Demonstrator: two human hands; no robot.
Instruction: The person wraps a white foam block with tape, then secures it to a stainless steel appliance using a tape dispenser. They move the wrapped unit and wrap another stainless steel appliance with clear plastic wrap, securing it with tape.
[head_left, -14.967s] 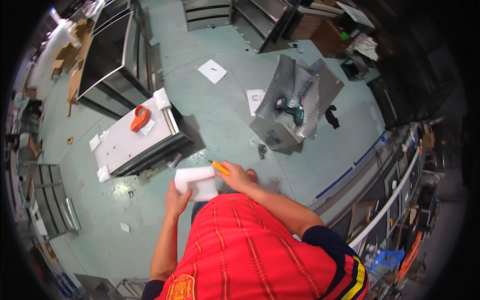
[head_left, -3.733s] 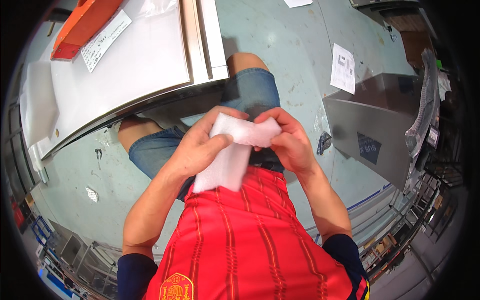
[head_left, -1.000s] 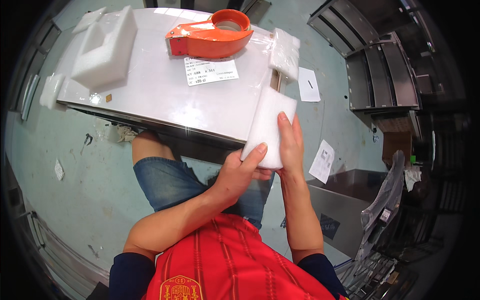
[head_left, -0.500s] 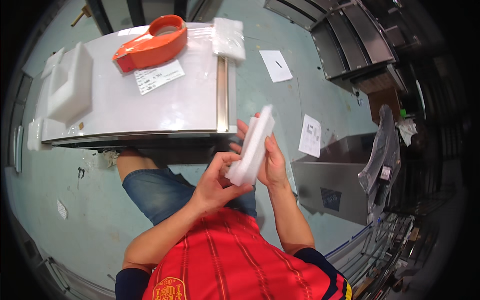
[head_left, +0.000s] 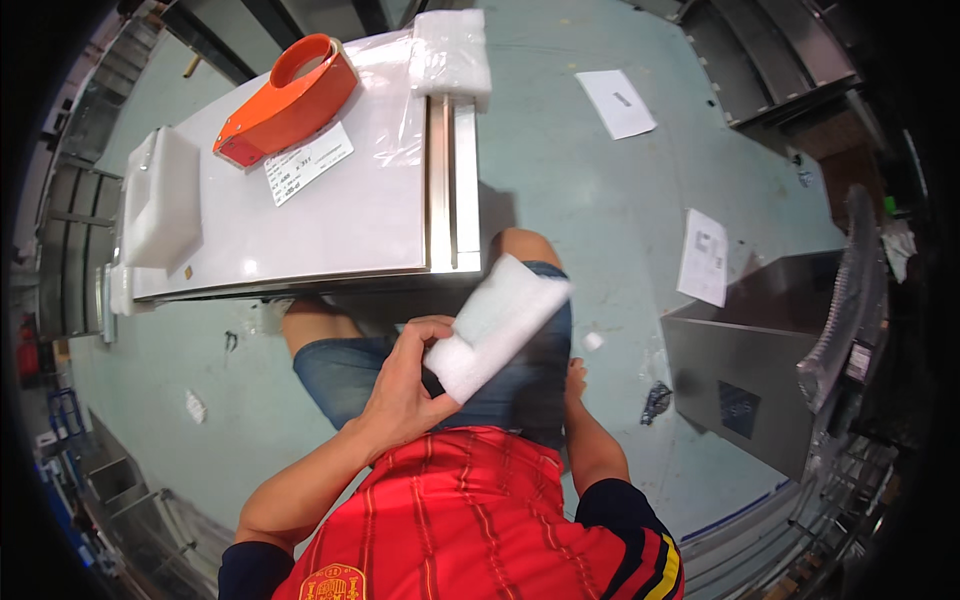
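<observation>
My left hand (head_left: 405, 385) grips one end of a white foam corner protector (head_left: 505, 325), thumb below it and fingers behind. The foam is tilted above my thighs, beside the near edge of a plastic-wrapped white panel (head_left: 330, 215). Low by my right thigh, my right hand (head_left: 576, 380) is small and partly hidden; its fingers look apart and hold nothing I can see. A small white foam scrap (head_left: 593, 342) is just beyond it, apart from the fingers. Another foam protector (head_left: 450, 60) caps the panel's far right corner.
On the panel are an orange tape dispenser (head_left: 285, 105), a printed label (head_left: 308, 165) and a white foam block (head_left: 160, 205). Paper sheets (head_left: 615, 103) lie on the floor. At right stands a grey metal box (head_left: 745, 350) with plastic wrap; crumpled dark plastic (head_left: 656, 402) lies beside it.
My right hand has let go of the foam and dropped to my right side. The foam has tipped over to the right in my left hand. A small scrap now shows near my right hand.
</observation>
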